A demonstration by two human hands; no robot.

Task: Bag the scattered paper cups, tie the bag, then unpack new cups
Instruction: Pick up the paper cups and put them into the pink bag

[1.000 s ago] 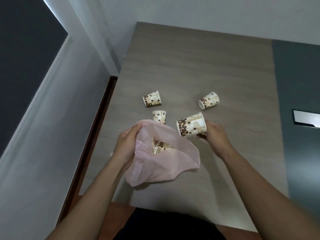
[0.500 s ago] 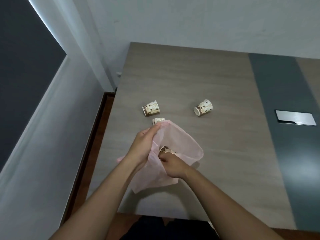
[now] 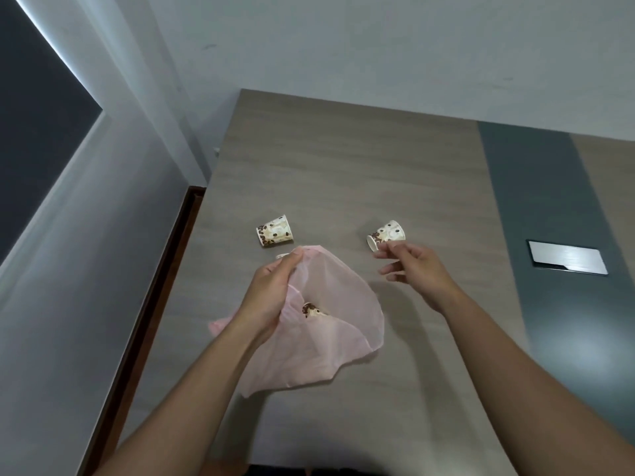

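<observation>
A thin pink plastic bag [image 3: 330,338] lies open on the wooden table [image 3: 343,166]. My left hand [image 3: 271,290] grips its rim and holds the mouth up. A patterned paper cup [image 3: 312,310] shows inside the bag. My right hand [image 3: 412,269] is out of the bag, fingers apart and empty, its fingertips just short of a cup lying on its side [image 3: 386,234]. Another cup [image 3: 275,231] lies on its side to the left. A third cup's rim [image 3: 282,255] peeks out behind my left hand.
A flat silver plate [image 3: 567,258] is set into the dark grey strip [image 3: 536,201] on the table's right. A white wall stands behind the table, and the table's left edge drops beside a dark wooden frame [image 3: 151,304].
My right hand carried a cup into the bag, let it go there, and has come out and reached right toward the cup on the table. The left hand kept holding the bag.
</observation>
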